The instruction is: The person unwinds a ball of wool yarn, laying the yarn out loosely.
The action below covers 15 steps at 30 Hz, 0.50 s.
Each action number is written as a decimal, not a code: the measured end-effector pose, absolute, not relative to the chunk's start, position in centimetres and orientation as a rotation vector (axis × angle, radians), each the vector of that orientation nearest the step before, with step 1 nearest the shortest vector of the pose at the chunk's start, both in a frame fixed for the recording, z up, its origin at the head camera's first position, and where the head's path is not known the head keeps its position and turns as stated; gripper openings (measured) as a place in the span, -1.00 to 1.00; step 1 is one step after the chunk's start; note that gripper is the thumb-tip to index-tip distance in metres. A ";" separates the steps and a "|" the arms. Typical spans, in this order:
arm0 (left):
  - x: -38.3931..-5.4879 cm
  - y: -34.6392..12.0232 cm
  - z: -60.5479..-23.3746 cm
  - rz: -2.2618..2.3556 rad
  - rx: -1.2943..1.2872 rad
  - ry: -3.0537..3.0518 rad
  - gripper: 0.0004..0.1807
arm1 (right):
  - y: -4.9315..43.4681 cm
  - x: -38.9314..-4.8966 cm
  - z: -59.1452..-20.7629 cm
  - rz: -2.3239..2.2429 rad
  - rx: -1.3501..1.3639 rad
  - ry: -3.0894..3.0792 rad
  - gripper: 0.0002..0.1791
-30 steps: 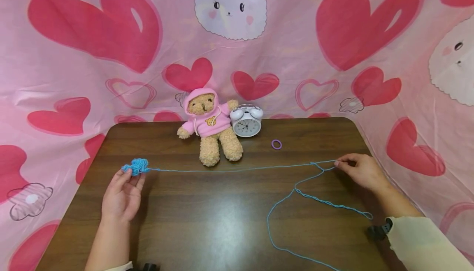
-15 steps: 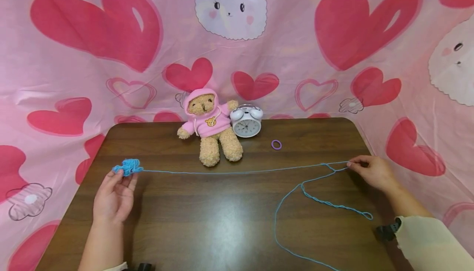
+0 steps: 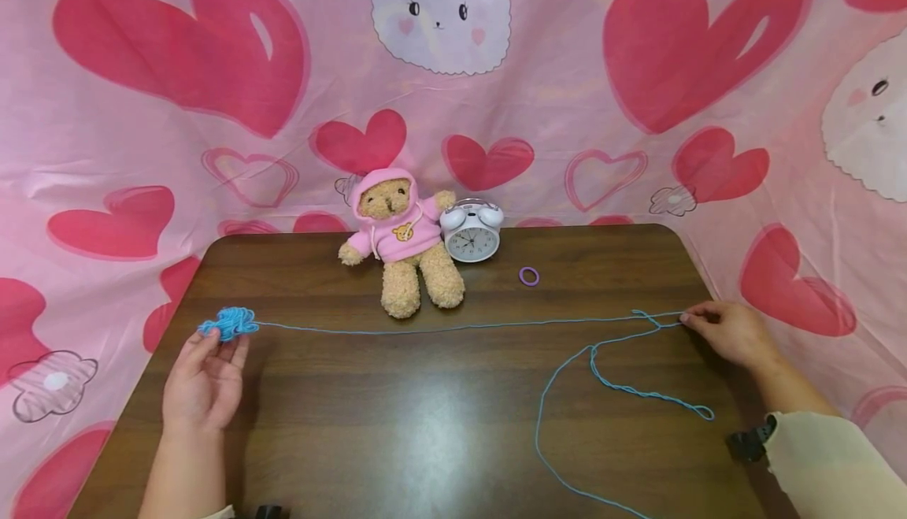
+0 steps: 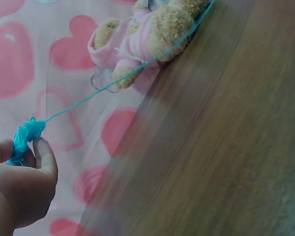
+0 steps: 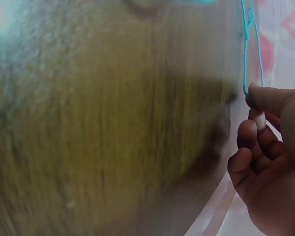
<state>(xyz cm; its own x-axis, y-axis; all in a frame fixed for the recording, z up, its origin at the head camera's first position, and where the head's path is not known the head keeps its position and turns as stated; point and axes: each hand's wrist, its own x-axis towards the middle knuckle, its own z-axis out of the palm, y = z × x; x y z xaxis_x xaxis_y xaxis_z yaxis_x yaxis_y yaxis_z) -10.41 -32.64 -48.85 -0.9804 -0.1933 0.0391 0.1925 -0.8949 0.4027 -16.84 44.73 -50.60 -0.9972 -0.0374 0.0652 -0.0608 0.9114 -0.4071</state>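
My left hand (image 3: pixel 201 385) pinches a small bundle of blue yarn (image 3: pixel 230 324) at the left of the table; the left wrist view shows the bundle (image 4: pixel 27 140) between thumb and fingers. From it a strand (image 3: pixel 425 331) runs nearly straight across to the right side. There my right hand (image 3: pixel 730 334) pinches a loop of the yarn between thumb and fingertips, with two strands (image 5: pixel 245 54) leading away from it in the right wrist view. Close to this hand the strands cross. Below, a twisted length (image 3: pixel 645 393) ending in a small loop lies on the table.
A teddy bear (image 3: pixel 407 239) in a pink hoodie sits at the back of the brown table (image 3: pixel 340 440), beside a white alarm clock (image 3: pixel 472 239). A purple ring (image 3: pixel 528 276) lies right of the clock. A loose yarn tail (image 3: pixel 542 424) curves toward the front edge.
Both hands have moved apart, the left with the bundle leftward and the right rightward. The strand between them is longer, and the crossing near the right hand has shifted right.
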 end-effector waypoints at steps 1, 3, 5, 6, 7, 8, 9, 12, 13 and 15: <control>-10.4 -32.7 -48.8 -2.881 -0.003 -0.594 -0.75 | 44.8 -16.8 -50.6 0.642 0.072 -3.020 -0.72; -10.4 -32.8 -48.7 -2.879 -0.010 -0.565 -0.75 | 44.9 -16.9 -50.6 0.639 0.063 -3.028 -0.72; -10.3 -32.9 -48.5 -2.872 -0.006 -0.554 -0.75 | 44.9 -16.9 -50.6 0.633 0.057 -3.036 -0.72; -10.3 -32.9 -48.5 -2.872 -0.004 -0.550 -0.75 | 44.9 -16.9 -50.7 0.629 0.057 -3.038 -0.72; -10.3 -32.8 -48.5 -2.873 -0.001 -0.550 -0.75 | 44.9 -16.9 -50.7 0.623 0.057 -3.039 -0.72; -10.3 -32.8 -48.5 -2.876 0.002 -0.553 -0.75 | 45.0 -17.0 -50.7 0.619 0.060 -3.040 -0.73; -10.3 -32.7 -48.5 -2.879 0.003 -0.559 -0.75 | 45.0 -17.0 -50.8 0.614 0.065 -3.037 -0.74; -10.3 -32.4 -48.6 -2.890 -0.008 -0.587 -0.74 | 45.0 -17.0 -50.9 0.604 0.083 -3.025 -0.76; -10.4 -32.2 -48.7 -2.895 -0.016 -0.594 -0.73 | 45.0 -17.0 -50.9 0.603 0.089 -3.021 -0.76; -10.5 -32.0 -48.8 -2.898 -0.027 -0.613 -0.73 | 45.1 -17.0 -51.0 0.607 0.100 -3.015 -0.76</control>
<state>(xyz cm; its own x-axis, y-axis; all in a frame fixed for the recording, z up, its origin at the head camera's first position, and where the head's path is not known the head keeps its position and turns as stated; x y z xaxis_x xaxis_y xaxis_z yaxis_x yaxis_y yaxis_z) -10.47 -31.96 -48.82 -0.9838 -0.1708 0.0549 0.1784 -0.8990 0.4000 -16.98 45.07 -50.99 -0.9959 -0.0507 0.0755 -0.0760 0.9202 -0.3839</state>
